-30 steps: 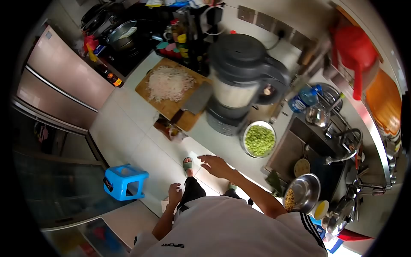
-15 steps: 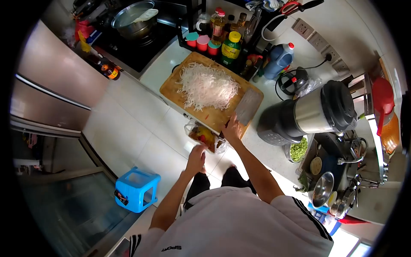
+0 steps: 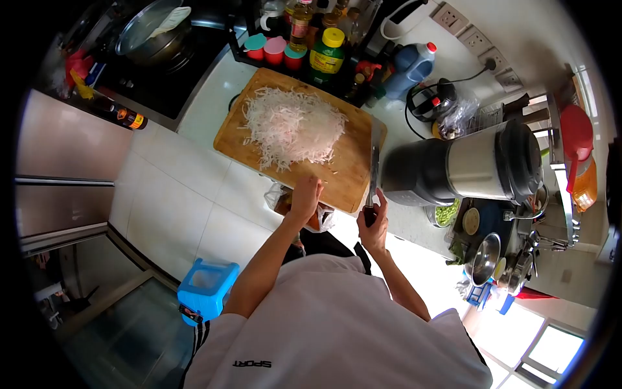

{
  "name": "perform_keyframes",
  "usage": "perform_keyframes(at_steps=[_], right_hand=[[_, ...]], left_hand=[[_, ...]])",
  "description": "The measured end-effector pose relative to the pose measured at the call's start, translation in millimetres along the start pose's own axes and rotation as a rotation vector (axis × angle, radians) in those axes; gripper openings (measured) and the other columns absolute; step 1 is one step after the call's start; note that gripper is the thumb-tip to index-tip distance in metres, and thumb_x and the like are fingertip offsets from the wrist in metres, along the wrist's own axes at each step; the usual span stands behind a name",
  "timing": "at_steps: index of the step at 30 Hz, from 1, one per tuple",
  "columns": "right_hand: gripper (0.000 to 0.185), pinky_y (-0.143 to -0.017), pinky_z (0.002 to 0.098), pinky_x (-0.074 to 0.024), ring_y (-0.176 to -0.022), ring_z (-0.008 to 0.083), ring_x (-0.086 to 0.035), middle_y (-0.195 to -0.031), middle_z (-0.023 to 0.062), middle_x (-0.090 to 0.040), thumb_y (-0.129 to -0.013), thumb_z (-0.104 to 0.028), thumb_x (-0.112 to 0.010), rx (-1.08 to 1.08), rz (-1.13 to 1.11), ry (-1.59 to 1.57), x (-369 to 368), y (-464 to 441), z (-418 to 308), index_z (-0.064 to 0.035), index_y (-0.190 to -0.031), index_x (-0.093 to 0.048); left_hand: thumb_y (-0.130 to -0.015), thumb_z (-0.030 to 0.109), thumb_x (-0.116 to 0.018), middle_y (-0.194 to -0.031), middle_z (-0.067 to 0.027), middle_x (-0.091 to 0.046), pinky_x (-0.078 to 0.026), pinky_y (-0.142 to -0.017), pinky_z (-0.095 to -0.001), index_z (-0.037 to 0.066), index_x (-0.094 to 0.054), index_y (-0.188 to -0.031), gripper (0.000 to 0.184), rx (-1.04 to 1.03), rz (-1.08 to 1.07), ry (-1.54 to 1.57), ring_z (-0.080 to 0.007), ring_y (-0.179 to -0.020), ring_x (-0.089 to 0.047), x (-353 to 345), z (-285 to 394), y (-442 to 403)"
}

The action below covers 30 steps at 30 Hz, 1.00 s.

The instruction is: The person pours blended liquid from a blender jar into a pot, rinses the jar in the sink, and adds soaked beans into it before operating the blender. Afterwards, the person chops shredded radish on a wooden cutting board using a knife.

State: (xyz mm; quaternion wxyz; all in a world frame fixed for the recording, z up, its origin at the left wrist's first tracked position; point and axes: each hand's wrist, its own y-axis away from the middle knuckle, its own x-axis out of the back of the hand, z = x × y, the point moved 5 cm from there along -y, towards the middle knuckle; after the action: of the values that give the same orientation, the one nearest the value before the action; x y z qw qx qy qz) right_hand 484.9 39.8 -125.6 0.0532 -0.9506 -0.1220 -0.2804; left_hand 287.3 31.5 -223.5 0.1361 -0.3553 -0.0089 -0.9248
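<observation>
A wooden cutting board (image 3: 356, 188) lies on the counter with a large heap of pale, finely shredded vegetable (image 3: 291, 126) on it. My right hand (image 3: 374, 225) grips the dark handle of a cleaver (image 3: 375, 152). Its blade points away from me along the board's right side, turned nearly edge-on. Over the front edge of the board is my left hand (image 3: 304, 200), its fingers curled together near a few stray shreds. What those fingers hold, if anything, is hidden. Below, partly covered by the left hand, a plastic bag (image 3: 275, 196) with scraps hangs at the counter front.
A blender (image 3: 447, 170) stands right of the board, with a bowl of green beans or peas (image 3: 446, 214) beside it. Bottles and a yellow-capped jar (image 3: 326, 57) line the back. A pot (image 3: 152, 35) sits on the stove; a blue stool (image 3: 206, 288) is on the floor.
My right hand has lifted the cleaver from lying flat and turned its blade nearly edge-on. My left hand has moved up from beside the bag to the board's front edge.
</observation>
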Motion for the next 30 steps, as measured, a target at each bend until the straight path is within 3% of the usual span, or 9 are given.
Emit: perform_keyframes(at_steps=[2,5,8,14,17,20,24,27,30], right_hand=[[0.067,-0.051,0.0297,-0.0387,-0.053,0.0145,-0.047,-0.066,0.0086,-0.051,-0.082,0.003,-0.055,-0.020,-0.019,-0.005,4.4,-1.6,-7.2,-0.0040,-0.142,-0.026],[0.066,-0.053,0.0285,-0.0389,-0.056,0.0132,-0.048,-0.069,0.0078,-0.052,-0.083,0.003,-0.055,-0.049,-0.025,-0.014,4.9,-8.4,-5.0,-0.0044,-0.142,-0.027],[0.065,-0.053,0.0284,-0.0387,-0.056,0.0132,-0.048,-0.069,0.0080,-0.052,-0.083,0.004,-0.055,-0.072,-0.033,-0.038,5.6,-14.6,0.6,-0.0044,-0.142,-0.027],[0.063,-0.050,0.0272,-0.0377,-0.053,0.0131,-0.047,-0.069,0.0081,-0.052,-0.083,0.006,-0.054,-0.099,-0.056,-0.028,5.1,-20.0,16.4,-0.0039,-0.140,-0.030],[0.064,-0.049,0.0268,-0.0369,-0.052,0.0126,-0.047,-0.068,0.0075,-0.051,-0.083,0.006,-0.054,-0.102,-0.057,-0.046,5.1,-23.9,8.3,-0.0038,-0.141,-0.029],[0.064,-0.050,0.0259,-0.0386,-0.053,0.0115,-0.048,-0.067,0.0062,-0.050,-0.083,0.005,-0.053,-0.204,-0.069,-0.042,4.5,-19.5,8.9,-0.0041,-0.141,-0.029],[0.059,-0.048,0.0239,-0.0446,-0.051,0.0086,-0.049,-0.067,0.0027,-0.050,-0.085,-0.001,-0.051,-0.234,0.040,-0.177,-9.2,-4.0,16.3,-0.0064,-0.141,-0.030],[0.053,-0.042,0.0293,-0.0397,-0.044,0.0123,-0.050,-0.058,0.0089,-0.052,-0.089,-0.004,-0.052,-0.563,0.045,-0.165,-22.2,-9.8,24.8,-0.0050,-0.139,-0.035],[0.044,-0.042,0.0325,-0.0399,-0.042,0.0159,-0.048,-0.053,0.0132,-0.050,-0.094,-0.014,-0.051,-0.591,0.116,-0.059,-55.0,-8.3,29.4,-0.0053,-0.136,-0.041]], left_hand=[[-0.083,0.011,-0.063,-0.083,-0.0162,-0.056,-0.045,-0.073,-0.0440,0.003,-0.055,-0.083,0.011,0.055,-0.070,-0.042,-0.0358,-0.084,-0.054,-9.2,-6.5,-7.7],[-0.083,0.011,-0.062,-0.081,-0.0151,-0.056,-0.045,-0.070,-0.0446,0.003,-0.055,-0.079,0.011,-0.150,0.013,-0.088,-0.0355,-0.078,-0.054,-8.6,-1.3,-17.6],[-0.082,0.009,-0.063,-0.082,-0.0134,-0.056,-0.047,-0.068,-0.0434,0.003,-0.057,-0.080,0.009,-0.176,-0.129,0.084,-0.0343,-0.077,-0.056,14.4,6.8,-15.7],[-0.080,0.003,-0.063,-0.088,-0.0135,-0.062,-0.050,-0.070,-0.0391,0.001,-0.061,-0.094,0.014,0.148,-0.325,0.196,-0.0326,-0.083,-0.061,27.0,-37.8,48.8],[-0.081,0.003,-0.063,-0.092,-0.0141,-0.064,-0.051,-0.073,-0.0390,0.001,-0.061,-0.100,0.019,0.046,-0.167,0.226,-0.0336,-0.086,-0.062,17.1,-52.5,51.7],[-0.082,0.004,-0.063,-0.098,-0.0149,-0.064,-0.050,-0.078,-0.0399,0.002,-0.061,-0.103,0.021,0.219,-0.358,0.270,-0.0340,-0.092,-0.062,21.3,-55.9,48.7],[-0.084,0.004,-0.061,-0.104,-0.0159,-0.062,-0.049,-0.082,-0.0409,0.002,-0.060,-0.107,0.023,-0.030,-0.409,0.279,-0.0346,-0.097,-0.059,34.1,-45.5,30.2],[-0.084,0.004,-0.060,-0.111,-0.0170,-0.058,-0.048,-0.085,-0.0401,0.002,-0.060,-0.107,0.023,-0.148,-0.376,0.253,-0.0348,-0.102,-0.057,43.4,-30.6,6.1],[-0.084,0.002,-0.061,-0.116,-0.0166,-0.056,-0.048,-0.088,-0.0394,0.002,-0.060,-0.108,0.024,-0.206,-0.297,0.197,-0.0343,-0.106,-0.056,51.3,-34.7,-18.4]])
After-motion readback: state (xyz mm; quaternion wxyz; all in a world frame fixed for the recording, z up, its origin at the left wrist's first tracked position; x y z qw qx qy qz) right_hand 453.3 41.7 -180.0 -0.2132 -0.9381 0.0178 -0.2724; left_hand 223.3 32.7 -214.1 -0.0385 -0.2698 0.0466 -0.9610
